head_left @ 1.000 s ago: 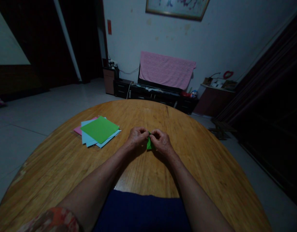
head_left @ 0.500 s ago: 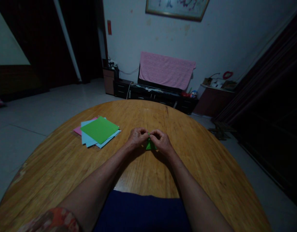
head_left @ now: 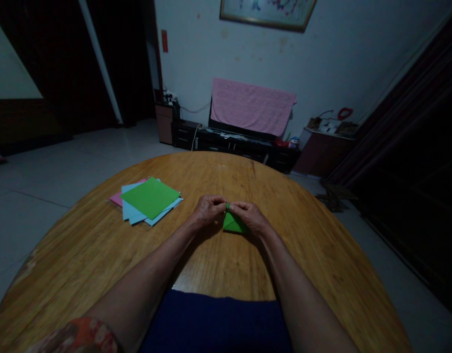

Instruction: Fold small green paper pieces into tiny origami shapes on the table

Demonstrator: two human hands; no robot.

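Observation:
My left hand (head_left: pixel 210 210) and my right hand (head_left: pixel 250 217) meet above the round wooden table (head_left: pixel 226 171), their fingertips pinching the narrow top of a folded green paper (head_left: pixel 233 223). The paper's wider lower part rests on the wood below my fingers, and its top is partly hidden by them. To the left of my left hand lies a loose stack of square paper sheets (head_left: pixel 137 208), with a green sheet (head_left: pixel 150 197) on top and blue and pink sheets showing underneath.
Beyond the table's far rim stand a low black TV cabinet (head_left: pixel 233 144) and a screen draped with a pink cloth (head_left: pixel 252 107). A small cabinet with assorted items (head_left: pixel 323 152) stands to the right. A tiled floor surrounds the table.
More of the folded green paper now shows below my fingers, its lower part spreading to the right. My right hand has shifted slightly right along it. The paper stack has not moved.

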